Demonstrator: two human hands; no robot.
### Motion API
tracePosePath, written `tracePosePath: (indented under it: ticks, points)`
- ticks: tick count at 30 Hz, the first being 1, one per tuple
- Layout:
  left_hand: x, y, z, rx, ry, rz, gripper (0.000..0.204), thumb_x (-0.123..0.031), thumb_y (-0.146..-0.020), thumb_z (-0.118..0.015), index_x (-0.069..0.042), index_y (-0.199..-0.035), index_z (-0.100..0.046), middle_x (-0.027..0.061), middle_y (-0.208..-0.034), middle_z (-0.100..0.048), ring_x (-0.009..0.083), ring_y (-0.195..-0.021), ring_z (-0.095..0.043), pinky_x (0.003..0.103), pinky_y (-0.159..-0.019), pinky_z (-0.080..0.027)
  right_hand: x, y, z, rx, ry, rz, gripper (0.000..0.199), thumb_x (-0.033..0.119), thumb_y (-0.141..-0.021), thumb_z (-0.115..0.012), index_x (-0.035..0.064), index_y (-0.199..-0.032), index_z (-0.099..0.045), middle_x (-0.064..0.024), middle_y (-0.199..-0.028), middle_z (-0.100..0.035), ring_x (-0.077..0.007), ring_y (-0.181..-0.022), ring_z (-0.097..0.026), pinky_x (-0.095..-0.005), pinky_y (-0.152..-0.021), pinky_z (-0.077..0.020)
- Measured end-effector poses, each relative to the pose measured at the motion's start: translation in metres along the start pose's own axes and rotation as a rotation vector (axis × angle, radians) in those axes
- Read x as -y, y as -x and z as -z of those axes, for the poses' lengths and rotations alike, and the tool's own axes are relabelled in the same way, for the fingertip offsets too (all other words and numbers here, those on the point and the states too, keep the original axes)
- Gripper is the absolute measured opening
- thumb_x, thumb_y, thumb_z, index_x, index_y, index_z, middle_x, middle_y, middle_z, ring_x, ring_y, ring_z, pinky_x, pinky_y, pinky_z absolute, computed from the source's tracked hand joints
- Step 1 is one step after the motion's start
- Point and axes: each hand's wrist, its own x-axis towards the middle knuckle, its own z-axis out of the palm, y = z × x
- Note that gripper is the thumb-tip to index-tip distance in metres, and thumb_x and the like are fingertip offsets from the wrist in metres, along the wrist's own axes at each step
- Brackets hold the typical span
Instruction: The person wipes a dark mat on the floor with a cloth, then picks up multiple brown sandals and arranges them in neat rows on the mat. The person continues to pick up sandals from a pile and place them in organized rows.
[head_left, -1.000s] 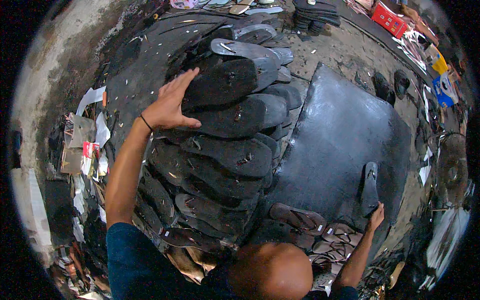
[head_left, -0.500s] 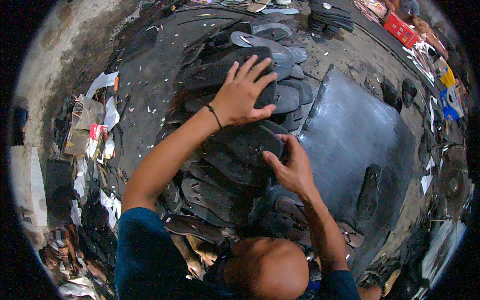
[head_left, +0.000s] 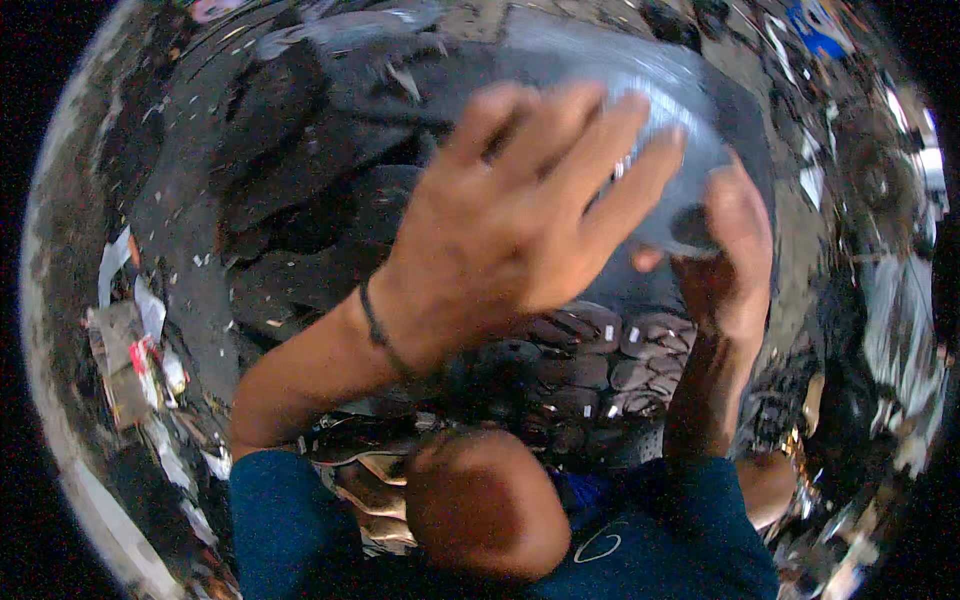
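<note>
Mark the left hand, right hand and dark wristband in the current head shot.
Left hand [head_left: 500, 225]: head view, back of the hand.
Right hand [head_left: 738, 258]: head view, middle of the hand.
Dark wristband [head_left: 374, 322]: head view, its strip across the left wrist.

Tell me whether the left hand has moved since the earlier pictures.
Yes, rightward, judged against the dark slab: the left hand was over the footwear pile; now its fingers overlap the slab in view.

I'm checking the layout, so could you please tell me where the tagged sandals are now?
In the head view, the tagged sandals lie right of centre, below the left hand in the picture and just left of the right forearm.
</note>
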Motion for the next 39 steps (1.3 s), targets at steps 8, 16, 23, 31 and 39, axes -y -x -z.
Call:
tracePosePath:
  ticks: [8, 16, 23, 31, 39]
  points:
    - [-0.02, 0.013, -0.076, -0.429, 1.132, 0.69, 0.036, 0.002, -0.089, -0.067, -0.003, -0.124, -0.059, 0.0069, -0.11, -0.068, 0.0173, -0.105, -0.064, 0.033, -0.092, -0.053, -0.058, 0.017, 0.091, 0.145, 0.356, -0.118, 0.047, 0.006, -0.078, -0.084, 0.0038, -0.12, -0.064, -0.0033, -0.103, -0.071, -0.0142, -0.1, -0.065, -0.0266, -0.088, -0.0504]
    - [-0.055, 0.158, -0.18, 0.223, 0.48, 1.203, 0.057, -0.022, -0.082, -0.081, 0.004, -0.127, -0.059, 0.0194, -0.118, -0.065, 0.0268, -0.102, -0.067, 0.035, -0.084, -0.057, -0.199, 0.049, 0.182, -0.258, 0.266, -0.369, 0.049, 0.023, -0.08, -0.086, 0.0064, -0.12, -0.064, -0.0071, -0.107, -0.07, -0.0152, -0.092, -0.066, -0.0291, -0.077, -0.0552]
    - [-0.054, 0.192, -0.207, 0.37, 0.164, 1.049, 0.051, -0.021, -0.087, -0.073, 0.005, -0.128, -0.058, 0.0285, -0.118, -0.064, 0.0443, -0.107, -0.063, 0.049, -0.094, -0.05, -0.258, 0.069, 0.179, -0.449, 0.882, -0.291, 0.059, 0.046, -0.072, -0.087, 0.0043, -0.11, -0.072, -0.0165, -0.109, -0.069, -0.0283, -0.102, -0.067, -0.0385, -0.089, -0.0528]
    - [-0.046, 0.191, -0.215, 0.527, 0.115, 0.971, 0.046, -0.02, -0.087, -0.073, 0.003, -0.125, -0.061, 0.0245, -0.111, -0.066, 0.0424, -0.103, -0.063, 0.049, -0.091, -0.05, -0.252, 0.072, 0.167, -0.402, 1.143, -0.223, 0.061, 0.045, -0.074, -0.085, 0.0001, -0.11, -0.067, -0.0149, -0.101, -0.065, -0.0295, -0.093, -0.063, -0.0404, -0.081, -0.0525]
    - [-0.053, 0.188, -0.215, 0.467, 0.092, 0.705, 0.039, -0.007, -0.089, -0.066, -0.001, -0.126, -0.06, 0.0193, -0.117, -0.056, 0.0371, -0.107, -0.053, 0.044, -0.094, -0.047, -0.184, 0.058, 0.216, -0.221, 1.93, 0.197, 0.055, 0.025, -0.084, -0.067, 0.021, -0.138, -0.055, -0.0104, -0.158, -0.034, -0.0359, -0.142, -0.033, -0.0598, -0.111, -0.0278]
